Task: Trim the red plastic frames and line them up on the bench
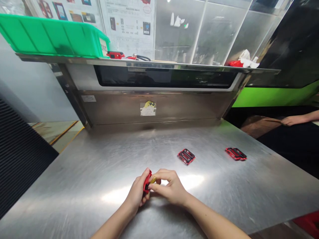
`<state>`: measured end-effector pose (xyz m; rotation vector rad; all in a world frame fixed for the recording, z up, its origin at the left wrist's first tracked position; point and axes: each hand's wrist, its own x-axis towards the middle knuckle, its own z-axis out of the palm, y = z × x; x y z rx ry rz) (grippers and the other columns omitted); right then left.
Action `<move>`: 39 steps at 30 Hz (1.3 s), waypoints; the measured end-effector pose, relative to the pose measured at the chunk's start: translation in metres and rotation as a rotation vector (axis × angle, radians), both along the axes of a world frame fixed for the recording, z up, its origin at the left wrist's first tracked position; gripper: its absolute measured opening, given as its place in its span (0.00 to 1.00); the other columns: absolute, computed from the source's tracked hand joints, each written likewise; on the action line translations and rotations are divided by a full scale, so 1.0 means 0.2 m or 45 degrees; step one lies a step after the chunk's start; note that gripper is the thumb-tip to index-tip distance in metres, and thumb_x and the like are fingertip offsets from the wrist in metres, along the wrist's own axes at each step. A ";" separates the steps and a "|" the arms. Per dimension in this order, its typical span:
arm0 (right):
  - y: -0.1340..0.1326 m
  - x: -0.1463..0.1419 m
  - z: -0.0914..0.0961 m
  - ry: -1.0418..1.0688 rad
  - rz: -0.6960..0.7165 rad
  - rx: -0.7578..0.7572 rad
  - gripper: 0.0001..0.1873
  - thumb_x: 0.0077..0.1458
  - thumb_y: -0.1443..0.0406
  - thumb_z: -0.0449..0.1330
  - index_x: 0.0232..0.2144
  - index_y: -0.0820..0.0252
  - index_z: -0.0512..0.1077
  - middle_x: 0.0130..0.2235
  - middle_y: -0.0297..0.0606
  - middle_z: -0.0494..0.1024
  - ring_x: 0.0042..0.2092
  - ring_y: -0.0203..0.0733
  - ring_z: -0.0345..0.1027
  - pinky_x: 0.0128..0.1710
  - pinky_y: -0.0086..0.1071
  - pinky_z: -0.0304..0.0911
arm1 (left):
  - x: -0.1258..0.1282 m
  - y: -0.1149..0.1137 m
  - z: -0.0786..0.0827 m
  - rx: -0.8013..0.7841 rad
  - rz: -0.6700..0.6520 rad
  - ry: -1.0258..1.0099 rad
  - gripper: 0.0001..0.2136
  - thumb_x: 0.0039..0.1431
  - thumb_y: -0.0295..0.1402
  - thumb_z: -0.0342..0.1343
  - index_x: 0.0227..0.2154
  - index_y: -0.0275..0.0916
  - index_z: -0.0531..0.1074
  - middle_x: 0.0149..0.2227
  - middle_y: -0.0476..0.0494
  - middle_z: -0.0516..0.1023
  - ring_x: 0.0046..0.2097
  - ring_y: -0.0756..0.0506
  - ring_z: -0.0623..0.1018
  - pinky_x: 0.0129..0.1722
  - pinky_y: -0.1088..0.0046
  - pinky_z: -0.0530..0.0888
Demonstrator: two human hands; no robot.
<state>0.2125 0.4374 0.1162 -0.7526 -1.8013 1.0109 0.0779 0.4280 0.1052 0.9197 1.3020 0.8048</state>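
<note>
My left hand (138, 189) is closed around a small red plastic part (147, 182), thumb along its top edge, just above the steel table (94, 172). Against that part's open side, my right hand (170, 186) pinches a small yellow, rounded piece (153, 180) between thumb and forefinger. Fingers hide most of both pieces, so their exact kind cannot be made out. Farther back on the table lies a pair of red-and-black frame-like parts (186, 156), side by side. More red-and-black parts (236, 153) of similar look rest to the right.
A green plastic bin (52, 36) stands on the shelf (174, 65) above the table's back, beside a red part (116, 55) and a black cord (142, 57). White crumpled material (246, 59) lies at the shelf's right. Another person's hand (291, 120) shows at the far right.
</note>
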 end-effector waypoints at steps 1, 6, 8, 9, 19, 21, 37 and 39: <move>0.00 0.00 0.00 0.007 -0.005 0.000 0.07 0.50 0.64 0.61 0.26 0.60 0.77 0.24 0.35 0.73 0.27 0.37 0.63 0.30 0.27 0.59 | 0.00 0.00 0.00 -0.004 0.006 -0.002 0.29 0.43 0.64 0.42 0.15 0.39 0.64 0.06 0.56 0.56 0.09 0.56 0.51 0.09 0.81 0.44; 0.00 -0.02 -0.01 0.198 -0.061 -0.221 0.07 0.49 0.63 0.62 0.24 0.61 0.76 0.23 0.34 0.73 0.26 0.36 0.61 0.30 0.28 0.58 | 0.00 -0.01 0.01 -0.067 0.059 -0.022 0.30 0.38 0.66 0.43 0.15 0.40 0.63 0.06 0.56 0.56 0.09 0.55 0.53 0.09 0.81 0.45; 0.02 -0.01 -0.01 0.358 -0.077 -0.372 0.08 0.47 0.62 0.63 0.23 0.61 0.75 0.23 0.33 0.71 0.26 0.36 0.60 0.28 0.28 0.57 | 0.00 -0.01 0.02 -0.096 0.083 -0.053 0.30 0.36 0.67 0.43 0.14 0.40 0.61 0.06 0.56 0.56 0.10 0.56 0.53 0.09 0.81 0.46; 0.03 0.00 -0.01 0.437 -0.100 -0.427 0.08 0.46 0.62 0.63 0.23 0.61 0.75 0.22 0.33 0.71 0.25 0.36 0.60 0.27 0.28 0.56 | 0.00 -0.01 0.02 -0.108 0.085 -0.070 0.30 0.36 0.67 0.43 0.14 0.40 0.60 0.06 0.55 0.57 0.10 0.56 0.53 0.09 0.81 0.46; 0.09 0.04 -0.03 0.609 -0.349 -0.628 0.13 0.42 0.58 0.65 0.28 0.63 0.74 0.25 0.33 0.70 0.25 0.34 0.58 0.25 0.26 0.56 | 0.00 -0.03 0.04 -0.185 0.069 -0.166 0.28 0.38 0.64 0.43 0.14 0.40 0.61 0.07 0.53 0.60 0.11 0.56 0.56 0.12 0.81 0.49; 0.09 0.03 -0.04 0.487 -0.347 -0.689 0.14 0.41 0.58 0.64 0.29 0.63 0.73 0.23 0.32 0.69 0.25 0.34 0.58 0.24 0.26 0.55 | -0.01 -0.03 0.03 -0.184 0.056 -0.190 0.28 0.40 0.63 0.43 0.14 0.39 0.61 0.07 0.53 0.60 0.11 0.56 0.56 0.12 0.81 0.49; 0.04 0.01 -0.08 -0.053 -0.316 -0.277 0.15 0.54 0.59 0.54 0.37 0.61 0.76 0.39 0.45 0.76 0.43 0.49 0.67 0.40 0.38 0.63 | -0.02 -0.04 0.00 0.004 -0.231 -0.743 0.24 0.53 0.54 0.42 0.14 0.38 0.61 0.07 0.53 0.57 0.09 0.56 0.51 0.12 0.78 0.44; 0.03 0.01 -0.07 -0.028 -0.262 -0.183 0.16 0.56 0.58 0.53 0.38 0.60 0.76 0.39 0.45 0.76 0.43 0.48 0.66 0.41 0.39 0.62 | -0.02 -0.04 0.01 -0.004 -0.237 -0.745 0.25 0.53 0.54 0.42 0.13 0.38 0.62 0.06 0.53 0.57 0.09 0.56 0.51 0.12 0.78 0.43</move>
